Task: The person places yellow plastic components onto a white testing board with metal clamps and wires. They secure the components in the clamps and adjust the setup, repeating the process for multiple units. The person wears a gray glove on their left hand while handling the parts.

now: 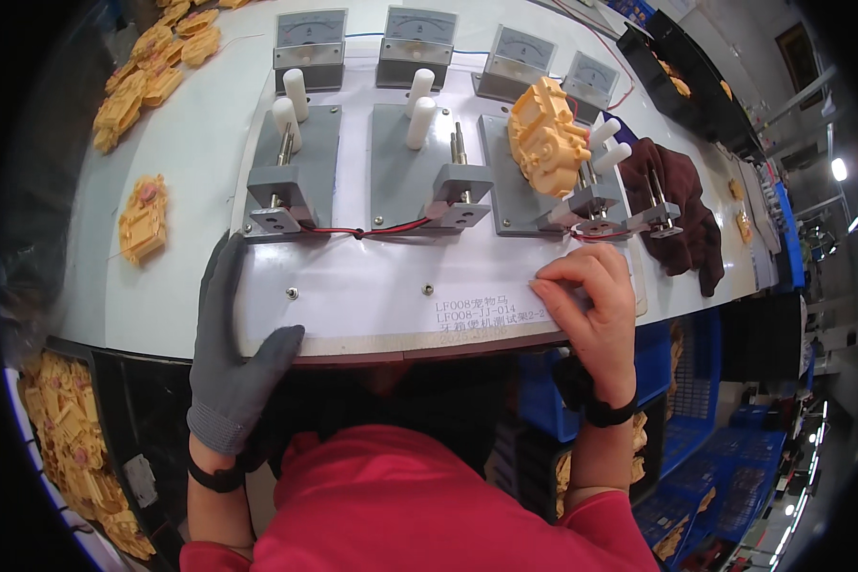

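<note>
left hand (234, 338) was wide, right hand (596, 310) narrow, near surface (200, 172) front edge; yellow housing (548, 143) likely needed level seating.

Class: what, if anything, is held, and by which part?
Left hand at the white board's left corner, right hand over its right side: whether either grips it cannot be told. No yellow casing is held.

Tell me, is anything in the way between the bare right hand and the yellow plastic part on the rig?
Yes: a grey bracket stands between the bare right hand and the near end of the yellow plastic part. White pegs also stand along the part's right side.
</note>
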Demonstrator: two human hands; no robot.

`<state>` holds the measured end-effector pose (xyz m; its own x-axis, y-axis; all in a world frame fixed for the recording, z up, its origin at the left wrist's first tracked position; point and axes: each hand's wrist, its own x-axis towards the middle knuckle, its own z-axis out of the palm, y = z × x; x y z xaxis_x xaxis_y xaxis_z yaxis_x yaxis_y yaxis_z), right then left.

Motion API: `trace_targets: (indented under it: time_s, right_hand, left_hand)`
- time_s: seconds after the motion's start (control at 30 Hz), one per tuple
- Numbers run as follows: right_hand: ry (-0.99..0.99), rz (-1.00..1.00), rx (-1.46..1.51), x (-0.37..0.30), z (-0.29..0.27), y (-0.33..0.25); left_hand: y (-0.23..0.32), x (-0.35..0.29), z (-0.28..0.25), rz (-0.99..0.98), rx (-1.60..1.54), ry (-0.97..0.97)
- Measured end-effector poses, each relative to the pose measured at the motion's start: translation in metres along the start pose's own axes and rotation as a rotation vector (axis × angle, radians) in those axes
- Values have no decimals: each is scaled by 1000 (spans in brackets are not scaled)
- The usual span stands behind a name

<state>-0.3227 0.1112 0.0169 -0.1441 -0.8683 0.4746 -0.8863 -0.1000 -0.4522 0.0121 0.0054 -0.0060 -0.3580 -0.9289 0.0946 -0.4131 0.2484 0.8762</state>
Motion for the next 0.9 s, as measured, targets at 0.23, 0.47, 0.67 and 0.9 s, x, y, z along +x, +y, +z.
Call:
trace_targets:
  time_s: [0.23, 0.47, 0.67, 0.9]
  right_hand:
    - [30, -71, -37, 0, 1, 0]
    - [116, 177, 176, -13, 3, 3]
    - [272, 225, 465, -12, 1, 11]
    - [250, 229, 536, -12, -9, 9]
  left_hand:
    - [-1, -2, -1, 0, 2, 2]
    - [-1, 0, 1, -1, -46, 6]
    - [-3, 0, 2, 29, -39, 24]
    - [-4, 1, 2, 48, -37, 28]
